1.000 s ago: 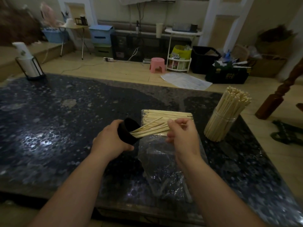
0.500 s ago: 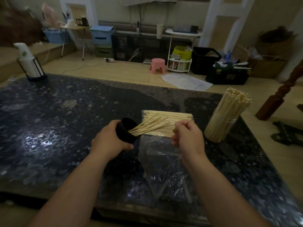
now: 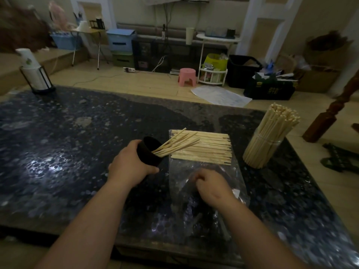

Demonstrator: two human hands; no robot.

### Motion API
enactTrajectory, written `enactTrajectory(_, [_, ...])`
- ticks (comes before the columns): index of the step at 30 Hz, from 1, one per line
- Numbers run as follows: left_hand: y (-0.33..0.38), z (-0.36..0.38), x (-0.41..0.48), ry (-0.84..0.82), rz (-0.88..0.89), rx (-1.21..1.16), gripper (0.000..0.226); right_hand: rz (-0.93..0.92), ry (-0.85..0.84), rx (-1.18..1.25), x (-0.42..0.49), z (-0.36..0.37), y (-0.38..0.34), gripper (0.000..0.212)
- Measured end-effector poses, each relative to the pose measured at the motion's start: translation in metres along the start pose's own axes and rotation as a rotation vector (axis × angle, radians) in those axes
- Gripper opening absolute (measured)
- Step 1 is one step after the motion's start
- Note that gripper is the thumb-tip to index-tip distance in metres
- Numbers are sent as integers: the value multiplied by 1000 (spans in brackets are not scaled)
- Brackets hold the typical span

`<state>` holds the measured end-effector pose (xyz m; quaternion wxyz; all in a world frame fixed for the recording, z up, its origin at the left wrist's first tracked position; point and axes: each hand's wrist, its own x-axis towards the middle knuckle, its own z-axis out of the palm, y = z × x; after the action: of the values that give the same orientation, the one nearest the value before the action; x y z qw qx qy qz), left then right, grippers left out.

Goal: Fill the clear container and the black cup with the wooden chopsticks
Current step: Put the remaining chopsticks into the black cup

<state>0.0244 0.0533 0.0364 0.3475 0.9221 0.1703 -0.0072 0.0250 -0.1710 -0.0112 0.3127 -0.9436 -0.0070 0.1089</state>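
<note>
Beside the chopsticks [image 3: 207,151], left hand [image 3: 129,168] grips black cup [image 3: 147,154]; right hand [image 3: 211,188] perhaps pinches bag [image 3: 179,172].

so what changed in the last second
The right hand left the chopsticks in the cup and drew back toward the person, over the bag, fingers curled; whether it grips the bag is unclear. The left hand keeps holding the tilted cup; the pile and the full container have not moved.
</note>
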Motion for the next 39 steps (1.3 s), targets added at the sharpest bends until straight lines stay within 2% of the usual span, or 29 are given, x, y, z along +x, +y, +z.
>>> enactTrajectory(2, [1,0,1,4,-1,-6,100,-46,-8,-123,4,9,7,43])
enactTrajectory(5, [3,1,2,2,-10,-24,100,-40,-19,-249,7,17,15,55])
enactTrajectory(9, [7,6,3,-5,-11,-54,99,-31,25,-297,20,24,17,59])
enactTrajectory(16, [8,11,7,1,-12,-41,99,-90,-67,-451,58,29,-1,65])
enactTrajectory(19, [5,9,11,10,-35,-60,100,-28,-20,-498,72,24,-13,62])
enactTrajectory(22, [1,8,14,18,-43,-76,100,31,-24,-544,83,19,-23,72])
enactTrajectory(26, [-3,7,17,26,-46,-94,98,67,15,-478,92,18,-24,61])
enactTrajectory(32, [-2,7,17,19,-39,-94,97,77,58,-467,94,25,-16,57])
enactTrajectory(34, [-2,7,16,13,-37,-97,98,62,76,-490,93,25,-17,46])
enactTrajectory(38, [-1,6,14,12,-27,-92,97,49,89,-503,89,22,-20,7])
enactTrajectory(39, [-1,5,14,9,-28,-90,97,57,64,-484,88,20,-20,7])
